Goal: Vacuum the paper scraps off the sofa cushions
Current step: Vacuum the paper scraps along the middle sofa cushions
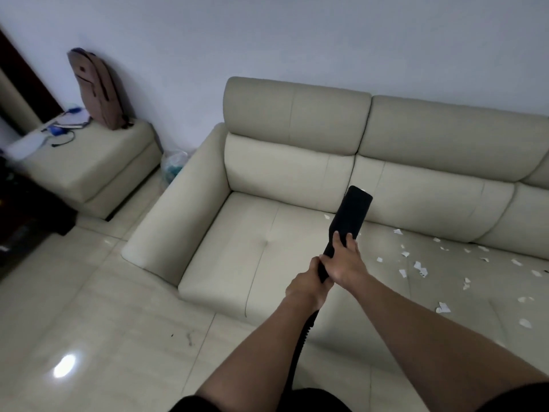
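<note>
- Both hands hold the black vacuum nozzle: right hand sits further up, fingers curled round the wide body; left hand grips tight just below, on the narrow neck. Two-handed prob. to steady & steer the head.
- Sofa, beige, fills centre & right of frame. The person stands facing it, arms stretched out over the front edge, so the head can reach deep into the seat.
- Footstool sits upper left, well apart from the work.
- Backpack stands on the footstool, leaning on the wall, w/ cables & small bits beside it.
- Nozzle head points up-frame, toward the crease btwn seat & backrest. Can't tell if it touches the cushion.
- Hose trails from the neck down to bottom centre, slack enough to allow reach.
- Paper scraps: white bits scattered over the seat cushion at mid-right, mostly right of the nozzle; one bit lies just left of the head. Judging by the spread, most of the job remains & the next sweep should go rightward.
</note>
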